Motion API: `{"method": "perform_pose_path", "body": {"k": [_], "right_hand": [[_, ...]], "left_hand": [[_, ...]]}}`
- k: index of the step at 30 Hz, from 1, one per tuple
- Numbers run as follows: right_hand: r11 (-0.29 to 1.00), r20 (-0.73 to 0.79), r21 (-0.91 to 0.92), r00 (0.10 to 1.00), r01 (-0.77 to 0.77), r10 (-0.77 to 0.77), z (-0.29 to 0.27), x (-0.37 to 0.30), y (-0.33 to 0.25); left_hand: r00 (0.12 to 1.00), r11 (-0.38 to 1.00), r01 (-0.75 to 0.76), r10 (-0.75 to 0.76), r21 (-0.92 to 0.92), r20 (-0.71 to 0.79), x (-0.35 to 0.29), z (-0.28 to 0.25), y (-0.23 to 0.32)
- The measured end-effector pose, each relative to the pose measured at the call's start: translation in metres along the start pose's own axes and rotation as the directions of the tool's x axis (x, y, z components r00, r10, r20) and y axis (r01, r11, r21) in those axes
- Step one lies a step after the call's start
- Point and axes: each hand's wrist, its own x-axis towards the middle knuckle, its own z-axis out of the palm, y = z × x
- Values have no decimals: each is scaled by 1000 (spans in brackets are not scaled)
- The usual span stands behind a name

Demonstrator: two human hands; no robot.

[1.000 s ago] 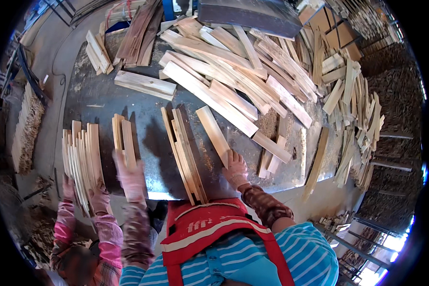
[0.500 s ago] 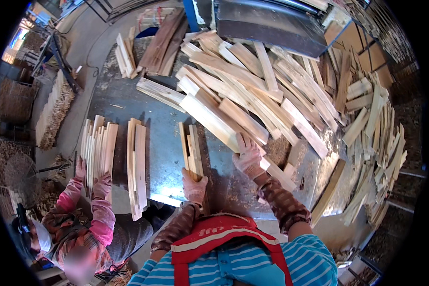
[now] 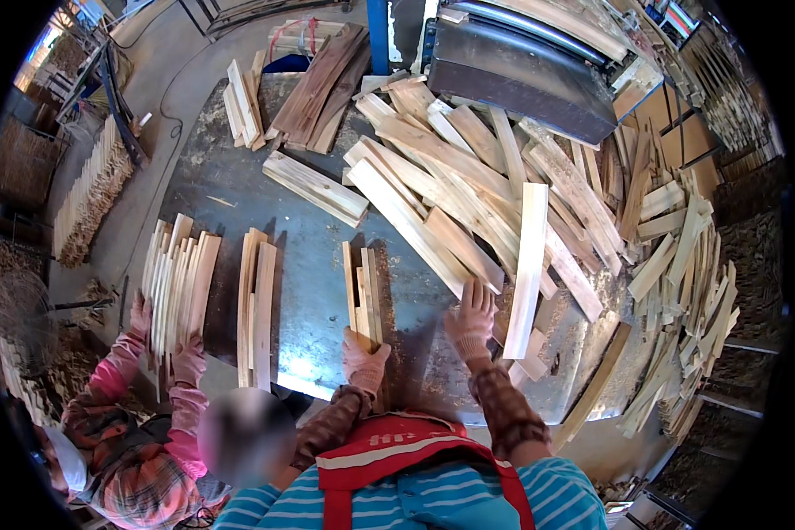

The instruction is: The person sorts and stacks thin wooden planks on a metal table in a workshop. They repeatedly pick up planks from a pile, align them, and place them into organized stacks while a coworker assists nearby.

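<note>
My left hand (image 3: 365,360), in a pale work glove, is closed round the near end of a small bundle of narrow wood strips (image 3: 368,287) standing on edge. My right hand (image 3: 472,325), gloved too, has its fingers stretched out at the near end of a long pale board (image 3: 408,227); whether they grip it cannot be told. Just right of that hand, a light board (image 3: 527,269) lies across the heap, apart from my fingers. A shorter board (image 3: 465,249) lies beside the long one.
A heap of loose boards (image 3: 468,163) covers the table's far right, below a dark machine (image 3: 521,75). To my left, a co-worker's gloved hands (image 3: 188,360) hold a row of strips (image 3: 181,283). Another strip group (image 3: 256,309) stands between us on the metal table (image 3: 318,265).
The light board under my right hand has swung to the right and now lies across the heap. My right hand has shifted slightly to another board's end. My left hand keeps its hold.
</note>
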Motion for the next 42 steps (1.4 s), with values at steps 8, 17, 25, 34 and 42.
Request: {"method": "perform_pose_path", "body": {"k": [8, 17, 25, 34, 42], "right_hand": [[985, 149, 91, 980, -146, 132, -51, 41, 29], [482, 182, 876, 928, -2, -326, -37, -72, -61], [933, 105, 231, 947, 275, -305, -1, 46, -28], [996, 96, -46, 993, 72, -68, 17, 108, -21], [789, 397, 605, 899, -106, -183, 16, -81, -74]], "left_hand": [[999, 998, -8, 10, 56, -34, 4, -9, -6], [950, 311, 211, 159, -927, 269, 24, -6, 66], [985, 785, 117, -13, -608, 173, 62, -65, -84], [946, 928, 265, -198, -262, 257, 15, -16, -98], [974, 914, 191, -131, -358, 184, 8, -29, -31]]}}
